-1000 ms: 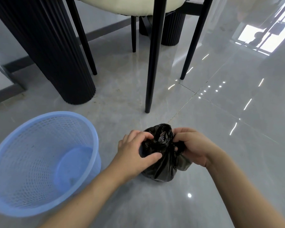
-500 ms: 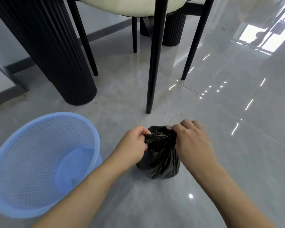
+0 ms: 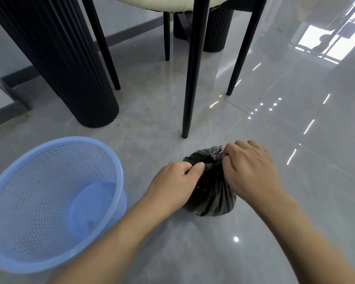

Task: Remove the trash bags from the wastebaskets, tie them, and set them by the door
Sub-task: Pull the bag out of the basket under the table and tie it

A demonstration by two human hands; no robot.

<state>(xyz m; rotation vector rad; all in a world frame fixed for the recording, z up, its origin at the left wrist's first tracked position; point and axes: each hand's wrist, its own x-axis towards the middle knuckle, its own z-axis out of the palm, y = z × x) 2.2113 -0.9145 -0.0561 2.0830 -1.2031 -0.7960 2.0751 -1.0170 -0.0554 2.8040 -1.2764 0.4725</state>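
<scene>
A small black trash bag (image 3: 211, 193) sits on the glossy grey floor in front of me, its top gathered into a tight bunch. My left hand (image 3: 172, 184) pinches the bunched plastic from the left with thumb and curled fingers. My right hand (image 3: 249, 171) grips the other end of the gathered top from the right, knuckles up. A light blue mesh wastebasket (image 3: 49, 201) stands to the left of the bag with no liner in it.
A black chair (image 3: 193, 64) with slim legs stands just beyond the bag. A thick black fluted table pedestal (image 3: 70, 64) rises at the back left, a second one (image 3: 215, 27) behind the chair. Open tiled floor stretches to the right.
Both hands drew the bag's top ends apart and tightened the bunch; the right hand turned knuckles up and shifted slightly right. The wastebasket has not moved.
</scene>
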